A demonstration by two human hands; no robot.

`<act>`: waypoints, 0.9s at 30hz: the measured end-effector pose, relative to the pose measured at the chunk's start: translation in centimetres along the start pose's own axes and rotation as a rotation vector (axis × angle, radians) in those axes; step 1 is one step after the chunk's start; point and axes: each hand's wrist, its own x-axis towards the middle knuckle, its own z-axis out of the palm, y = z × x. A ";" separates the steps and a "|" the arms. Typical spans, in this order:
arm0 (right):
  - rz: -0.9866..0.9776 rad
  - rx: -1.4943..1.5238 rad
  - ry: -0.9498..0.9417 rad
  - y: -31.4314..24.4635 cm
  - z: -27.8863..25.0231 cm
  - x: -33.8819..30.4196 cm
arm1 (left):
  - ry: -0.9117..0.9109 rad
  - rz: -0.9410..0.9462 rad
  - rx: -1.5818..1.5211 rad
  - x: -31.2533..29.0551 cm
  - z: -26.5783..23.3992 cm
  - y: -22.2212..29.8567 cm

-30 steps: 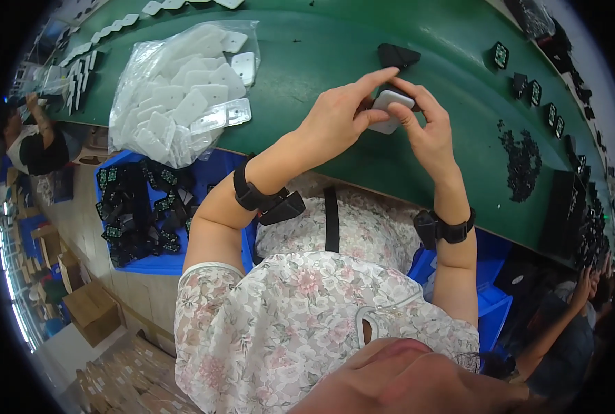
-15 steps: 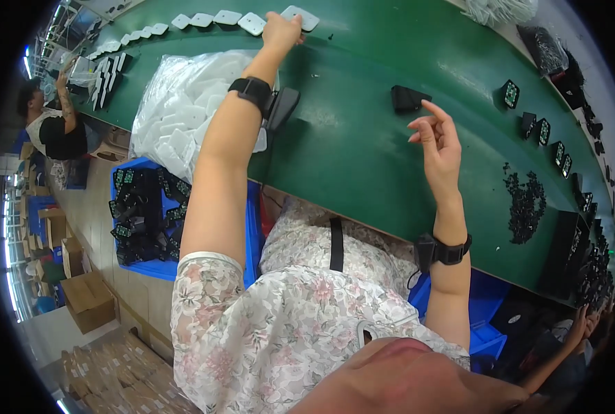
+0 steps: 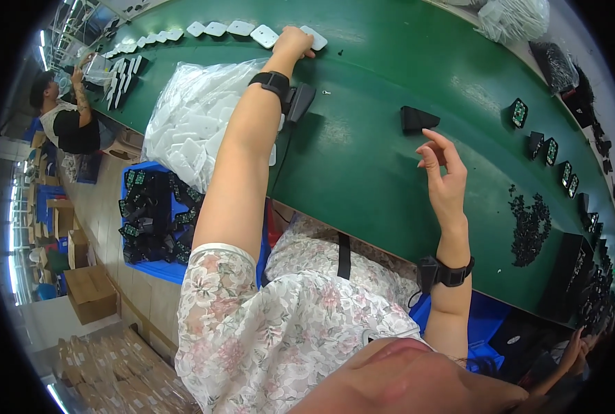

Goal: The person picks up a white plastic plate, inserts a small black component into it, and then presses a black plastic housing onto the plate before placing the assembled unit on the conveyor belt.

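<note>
We see a smooth green surface (image 3: 362,179), flat rounded white plates (image 3: 240,28), a black wedge-shaped block (image 3: 418,120) and a heap of small black parts (image 3: 530,232). Our buckled wrist straps (image 3: 453,277) are black. We find green circuit boards (image 3: 519,112) in black casings (image 3: 535,143), a blue plastic bin (image 3: 159,270), a brown cardboard box (image 3: 93,295), and a white lace top (image 3: 286,321) with a pink and grey-green floral pattern.

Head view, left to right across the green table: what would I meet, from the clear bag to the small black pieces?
Clear bag of white plates, left hand, black wedge-shaped part, right hand, pile of small black pieces.
</note>
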 end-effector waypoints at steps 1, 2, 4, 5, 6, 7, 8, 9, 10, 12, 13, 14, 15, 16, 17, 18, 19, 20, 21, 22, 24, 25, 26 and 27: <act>-0.001 -0.010 -0.007 -0.1 0.0 0.0 | 0.019 -0.048 0.044 -0.1 0.0 0.4; -0.002 -0.021 -0.013 -0.1 0.0 0.1 | 0.039 -0.096 0.088 -0.1 0.1 0.8; -0.013 -0.040 -0.014 0.0 -0.1 0.1 | 0.170 -0.057 0.225 -0.4 0.6 1.0; -0.025 -0.060 -0.017 0.0 -0.1 0.1 | 0.302 -0.018 0.359 -0.8 0.9 1.1; -0.026 -0.056 -0.017 0.0 0.0 0.1 | 0.304 -0.019 0.362 -1.5 0.8 1.4; -0.036 -0.066 -0.024 -0.1 0.0 0.0 | 0.371 0.022 0.429 -2.4 0.8 2.0; -0.047 -0.077 -0.030 -0.3 0.1 0.1 | 0.438 0.064 0.495 -2.9 0.8 2.4; -0.052 -0.074 -0.031 -0.5 0.1 0.1 | 0.444 0.062 0.496 -3.1 0.9 2.3; -0.056 -0.089 -0.036 -0.7 0.2 0.1 | 0.655 0.265 0.616 -3.1 1.1 2.0; -0.068 -0.099 -0.045 -1.0 0.3 0.1 | 0.872 0.466 0.738 -3.6 1.1 2.4; -0.061 -0.101 -0.047 -1.0 0.3 0.1 | 0.776 0.605 0.834 -4.1 1.4 3.3; -0.054 -0.101 -0.050 -0.9 0.3 0.1 | 0.674 0.739 0.928 -4.6 1.9 4.1; -0.069 -0.089 -0.060 -1.0 0.3 0.0 | 0.632 0.784 0.981 -5.3 2.3 4.3; -0.071 -0.104 -0.056 -1.0 0.4 0.0 | 0.589 0.817 1.038 -5.7 2.9 4.2; -0.074 -0.121 -0.049 -1.0 0.4 0.0 | 0.526 0.790 1.062 -5.8 3.8 4.4; -0.102 -0.099 -0.072 -1.0 0.5 0.0 | 0.466 0.752 1.087 -5.8 4.5 4.2; -0.089 -0.117 -0.057 -0.9 0.3 -0.1 | 0.445 0.761 1.038 -5.5 5.5 4.3; -0.079 -0.134 -0.046 -0.8 0.2 -0.2 | 0.428 0.763 0.989 -5.2 6.1 4.3; -0.069 -0.138 -0.052 -0.7 0.0 -0.3 | 0.466 0.752 0.970 -5.2 6.5 4.4; -0.083 -0.129 -0.068 -0.9 0.0 -0.4 | 0.504 0.741 0.948 -5.3 6.7 4.4; -0.064 -0.120 -0.054 -1.1 0.1 -0.3 | 0.560 0.729 0.955 -5.0 6.7 3.8; -0.071 -0.104 -0.055 -0.9 0.3 -0.1 | 0.555 0.735 0.915 -5.1 6.5 3.5; -0.076 -0.101 -0.073 -1.0 0.3 0.0 | 0.550 0.740 0.874 -5.3 6.3 3.1; -0.071 -0.108 -0.047 -1.0 0.3 -0.1 | 0.552 0.733 0.871 -5.9 6.4 3.4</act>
